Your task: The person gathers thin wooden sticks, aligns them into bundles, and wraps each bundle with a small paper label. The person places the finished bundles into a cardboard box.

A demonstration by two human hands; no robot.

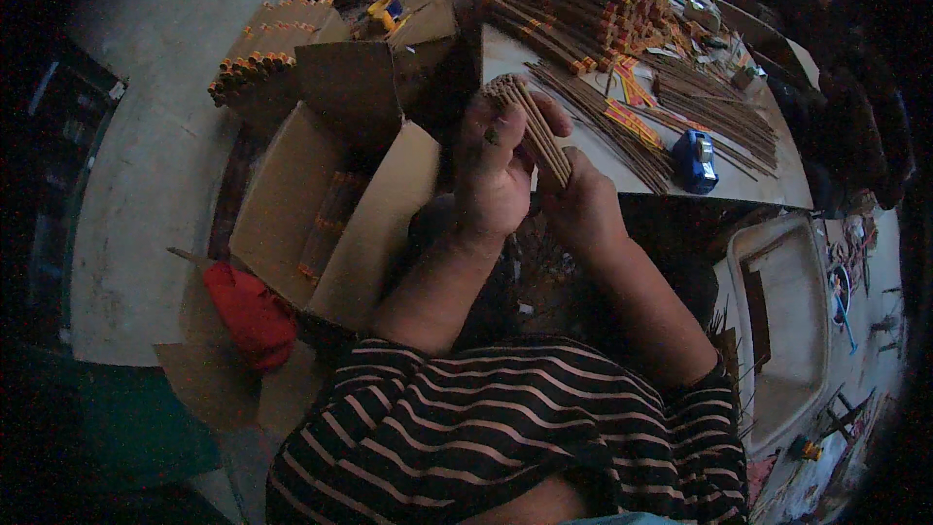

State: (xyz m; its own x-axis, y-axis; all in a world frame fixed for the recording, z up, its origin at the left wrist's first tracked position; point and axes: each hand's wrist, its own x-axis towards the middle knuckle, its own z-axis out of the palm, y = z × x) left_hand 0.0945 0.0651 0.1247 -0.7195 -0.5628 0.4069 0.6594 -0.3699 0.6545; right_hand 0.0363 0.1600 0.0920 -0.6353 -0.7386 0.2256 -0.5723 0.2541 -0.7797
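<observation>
A bundle of thin brown incense sticks (537,131) is held upright and tilted in front of me, its ends facing up and to the left. My left hand (494,170) wraps around its upper part, thumb against the sticks. Lower down, my right hand (585,202) grips the other end with the fingers closed. Just beyond, loose incense sticks (607,126) lie on the white table (505,56) among red-and-yellow paper labels (635,122). A blue tape dispenser (695,163) stands at the table's near edge.
Wrapped stick bundles (593,10) are piled at the table's back. An open cardboard box (374,233) on the left contains several bundles (333,219). More bundles (267,44) stand behind it. A red cloth-like item (251,316) lies nearer me; a white plastic tub (802,340) is on the right.
</observation>
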